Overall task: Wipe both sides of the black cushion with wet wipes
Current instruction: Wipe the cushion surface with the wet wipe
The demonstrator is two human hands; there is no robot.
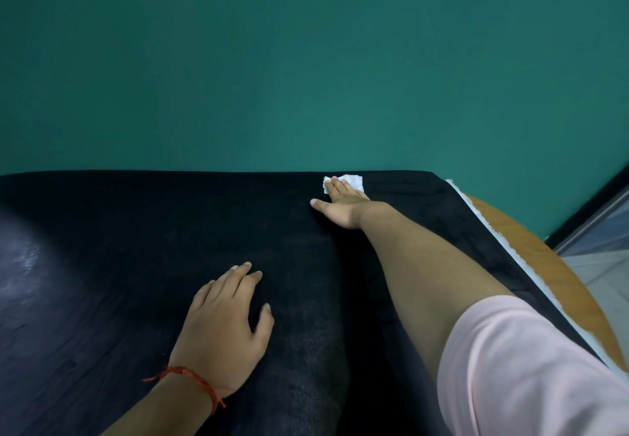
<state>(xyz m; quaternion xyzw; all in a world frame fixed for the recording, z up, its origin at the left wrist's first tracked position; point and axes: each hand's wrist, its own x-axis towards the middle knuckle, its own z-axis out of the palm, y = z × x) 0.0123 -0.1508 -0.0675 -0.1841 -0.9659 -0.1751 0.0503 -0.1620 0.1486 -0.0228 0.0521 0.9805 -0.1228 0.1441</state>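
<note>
2 hands (221, 326), 1 wipe (352, 181), 1 cushion (102, 265)

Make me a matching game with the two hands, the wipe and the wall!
Things:
1. left hand
2. right hand
3. wet wipe
4. wall

Clues:
A. teal green
B. white, under the fingers at the cushion's far edge
C. flat on the black cushion, red thread at the wrist
D. stretched far out, pressing the wipe

Pairs: 1-C, 2-D, 3-B, 4-A
</note>
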